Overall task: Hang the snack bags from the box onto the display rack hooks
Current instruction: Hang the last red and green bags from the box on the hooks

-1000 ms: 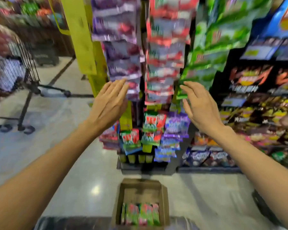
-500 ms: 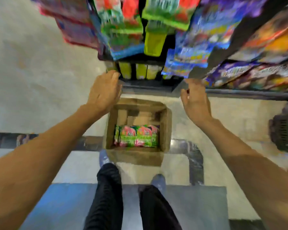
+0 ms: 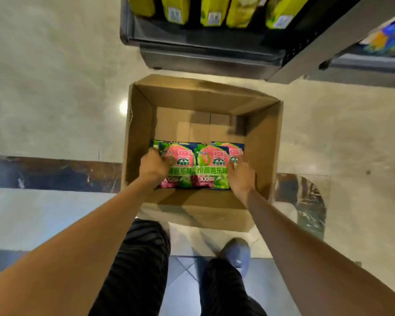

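Observation:
An open cardboard box [image 3: 198, 90] stands on the floor right in front of my feet. Several pink-and-green snack bags [image 3: 209, 166] lie in a row along its near side, and the far half of the box floor is bare. My left hand [image 3: 153, 167] reaches into the box, its fingers curled over the left end of the bags. At the right end of the row, my right hand [image 3: 241, 176] curls its fingers onto the bags. Only the dark base of the display rack [image 3: 203, 51] shows at the top. Its hooks are out of view.
Yellow packs [image 3: 214, 10] stand in the rack's bottom tray. A second shelf unit [image 3: 374, 62] with colourful bags sits at the upper right. My legs and a grey shoe [image 3: 236, 254] are just behind the box. Pale stone floor with a dark inlaid band surrounds it.
My view has swung down from the hanging bags to the box. Both hands dropped from the rack into the box and closed onto the snack bags.

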